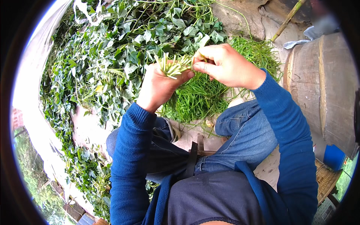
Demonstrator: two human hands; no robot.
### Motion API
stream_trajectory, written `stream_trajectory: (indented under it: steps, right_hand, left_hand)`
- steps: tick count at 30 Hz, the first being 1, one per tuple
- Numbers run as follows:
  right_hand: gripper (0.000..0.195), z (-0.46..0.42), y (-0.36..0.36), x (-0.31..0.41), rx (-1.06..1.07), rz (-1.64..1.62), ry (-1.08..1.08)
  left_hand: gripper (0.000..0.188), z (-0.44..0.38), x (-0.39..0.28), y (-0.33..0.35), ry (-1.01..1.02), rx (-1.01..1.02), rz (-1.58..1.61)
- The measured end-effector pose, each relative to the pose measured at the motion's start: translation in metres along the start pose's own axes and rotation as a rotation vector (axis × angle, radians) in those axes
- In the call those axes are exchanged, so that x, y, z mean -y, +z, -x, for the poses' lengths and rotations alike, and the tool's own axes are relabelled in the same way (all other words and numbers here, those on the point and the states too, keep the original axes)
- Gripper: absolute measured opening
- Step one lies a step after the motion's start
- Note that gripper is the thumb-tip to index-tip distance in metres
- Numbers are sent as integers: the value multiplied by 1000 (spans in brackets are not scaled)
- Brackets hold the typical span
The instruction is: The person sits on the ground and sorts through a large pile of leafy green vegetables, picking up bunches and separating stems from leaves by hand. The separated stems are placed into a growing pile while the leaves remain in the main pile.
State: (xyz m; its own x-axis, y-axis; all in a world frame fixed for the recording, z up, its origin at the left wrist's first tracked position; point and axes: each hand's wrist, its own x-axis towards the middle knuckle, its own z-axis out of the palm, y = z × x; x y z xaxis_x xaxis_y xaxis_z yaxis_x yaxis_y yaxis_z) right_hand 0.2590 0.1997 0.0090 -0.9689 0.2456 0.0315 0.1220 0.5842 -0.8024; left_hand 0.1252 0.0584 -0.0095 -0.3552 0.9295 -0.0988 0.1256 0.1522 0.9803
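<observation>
My left hand [159, 85] is wrapped around a bundle of pale green cut stems [175, 64], their trimmed ends pointing up toward me. Thumb and fingers of my right hand [229, 66] pinch together at the bundle's right side, with a thin green strand [204, 59] partly showing between them. Whether that strand belongs to the bundle I cannot tell. Under both hands spreads a heap of cut narrow green stems [201, 97]. Beyond and to the left lies a large mass of leafy vines [109, 50] with broad pointed leaves.
On the right stands a large wooden barrel [306, 73] with pale bands, a plastic bag [296, 43] at its rim. A bamboo pole [288, 19] leans at the upper right. Lower right are a blue container [333, 157] and a woven basket [323, 177]. White sheeting [32, 81] borders the left.
</observation>
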Motion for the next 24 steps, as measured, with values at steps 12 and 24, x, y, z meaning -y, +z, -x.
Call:
stream_trajectory:
  steps: [12,24]
  right_hand:
    - [24,31,-140,-79,-839,133,22]
    - [33,17,-85,-115,-126,739,490]
  left_hand:
    - [16,-3,2,-46,-127,-187,571]
    - [22,-3,2,-45,-100,-94,761]
